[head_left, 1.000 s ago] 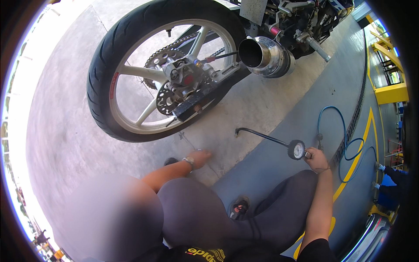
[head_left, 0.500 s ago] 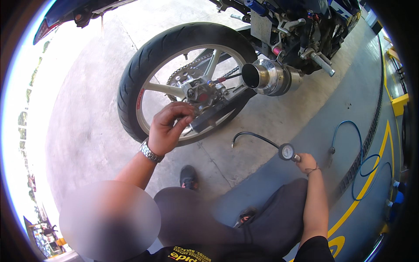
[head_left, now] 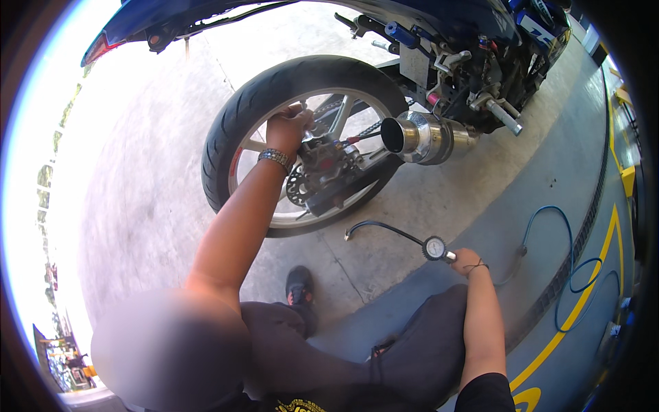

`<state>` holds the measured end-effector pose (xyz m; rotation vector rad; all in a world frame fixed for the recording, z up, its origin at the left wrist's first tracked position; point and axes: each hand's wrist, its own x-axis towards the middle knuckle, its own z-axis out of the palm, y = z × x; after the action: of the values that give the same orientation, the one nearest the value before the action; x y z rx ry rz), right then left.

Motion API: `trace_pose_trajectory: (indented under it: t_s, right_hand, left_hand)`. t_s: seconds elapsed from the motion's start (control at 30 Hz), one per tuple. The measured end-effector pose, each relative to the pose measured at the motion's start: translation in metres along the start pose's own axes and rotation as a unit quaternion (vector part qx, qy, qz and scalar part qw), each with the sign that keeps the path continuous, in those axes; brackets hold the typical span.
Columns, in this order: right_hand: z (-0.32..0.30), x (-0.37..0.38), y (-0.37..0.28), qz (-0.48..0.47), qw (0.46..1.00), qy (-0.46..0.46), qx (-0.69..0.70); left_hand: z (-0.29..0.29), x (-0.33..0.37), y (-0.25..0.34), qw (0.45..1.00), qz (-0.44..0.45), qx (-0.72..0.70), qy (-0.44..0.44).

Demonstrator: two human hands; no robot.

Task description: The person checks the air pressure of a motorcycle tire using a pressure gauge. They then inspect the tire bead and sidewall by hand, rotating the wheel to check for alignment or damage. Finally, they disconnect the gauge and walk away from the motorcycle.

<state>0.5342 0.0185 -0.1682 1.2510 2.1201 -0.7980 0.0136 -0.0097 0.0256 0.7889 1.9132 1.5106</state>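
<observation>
Here, left hand point(head_left: 288, 128) reaches up to the rear wheel point(head_left: 302, 141) at about 11 o'clock in view, fingers curled closed over the rim by a spoke; watch point(head_left: 275, 158) on the wrist. Right hand point(head_left: 467, 261), at roughly 4 o'clock, is clamped on the handle of a tyre gauge point(head_left: 434, 248), dial facing up, its black hose point(head_left: 381, 226) arcing toward 9 o'clock with the free end just above the concrete, apart from the wheel. Exhaust point(head_left: 420, 137) sits at the wheel's 3 o'clock; blue air line point(head_left: 559, 226) loops on the floor at the hand's 3 o'clock; shoe point(head_left: 299, 285) at the wheel's 6 o'clock.
</observation>
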Motion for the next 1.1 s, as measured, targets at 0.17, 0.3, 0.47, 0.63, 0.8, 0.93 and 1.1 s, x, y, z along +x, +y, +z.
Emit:
trace_pose_trajectory:
  t_s: [0.17, 0.3, 0.47, 0.63, 0.8, 0.93, 1.1]
  right_hand:
    - [0.007, 0.009, 0.000, -0.008, 1.000, 0.016, 0.023]
    - [0.007, 0.013, 0.006, 0.002, 1.000, -0.022, -0.008]
    - [0.008, 0.013, 0.006, 0.000, 1.000, -0.009, -0.020]
    - [0.009, 0.013, 0.008, 0.009, 0.998, -0.028, -0.047]
    - [0.013, 0.013, 0.012, 0.016, 0.999, -0.029, -0.037]
    - [0.012, 0.015, 0.009, 0.012, 0.998, -0.045, -0.046]
    - [0.012, 0.015, 0.003, -0.003, 0.994, -0.085, -0.072]
  left_hand:
    - [-0.002, 0.000, -0.008, 0.998, 0.024, -0.063, 0.014]
    - [0.009, -0.007, -0.001, 0.997, 0.021, -0.062, 0.044]
    - [0.010, -0.003, -0.003, 0.997, 0.030, -0.050, 0.049]
    - [0.008, 0.004, -0.003, 0.997, 0.039, 0.032, 0.053]
    - [0.012, 0.001, 0.000, 0.975, 0.089, 0.181, 0.097]
    - [0.005, 0.007, -0.019, 0.979, 0.127, 0.126, 0.100]
    - [0.005, 0.005, -0.013, 0.998, 0.031, -0.009, 0.060]
